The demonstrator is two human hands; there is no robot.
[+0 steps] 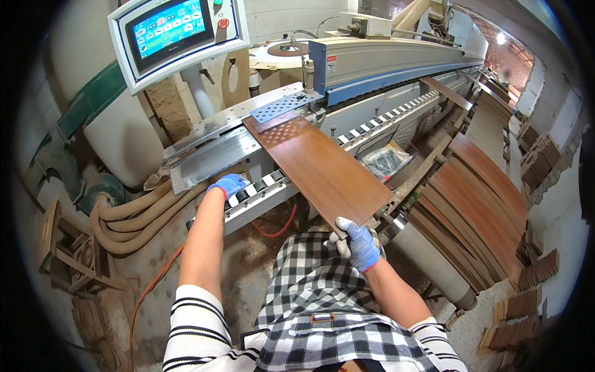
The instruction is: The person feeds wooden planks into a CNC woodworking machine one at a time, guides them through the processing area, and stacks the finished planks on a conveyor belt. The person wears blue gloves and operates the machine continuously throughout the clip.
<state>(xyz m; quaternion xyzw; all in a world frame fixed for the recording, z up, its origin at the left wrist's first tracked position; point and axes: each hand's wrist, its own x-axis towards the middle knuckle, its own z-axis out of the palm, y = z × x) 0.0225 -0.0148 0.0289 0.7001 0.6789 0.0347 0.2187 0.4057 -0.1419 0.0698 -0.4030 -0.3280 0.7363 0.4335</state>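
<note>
A long brown wood-grain board (328, 164) lies slantwise across the machine's bed, its far end beneath a blue perforated plate (286, 106). My right hand (358, 245), in a blue and white glove, grips the board's near end, thumb on top and fingers below. To the left, my gloved left hand (228, 185) rests on the end of a short roller rail (263, 186) with black and white rollers. Its fingers lie along the rail and hold nothing that I can see; they show only in part.
A control screen (168, 28) stands at upper left. The long blue and grey machine beam (396, 65) runs to the far right. Stacked brown boards (477, 192) lie at right beside a grey roller (431, 257). Thick hoses (133, 226) and an orange cable (149, 291) are at lower left.
</note>
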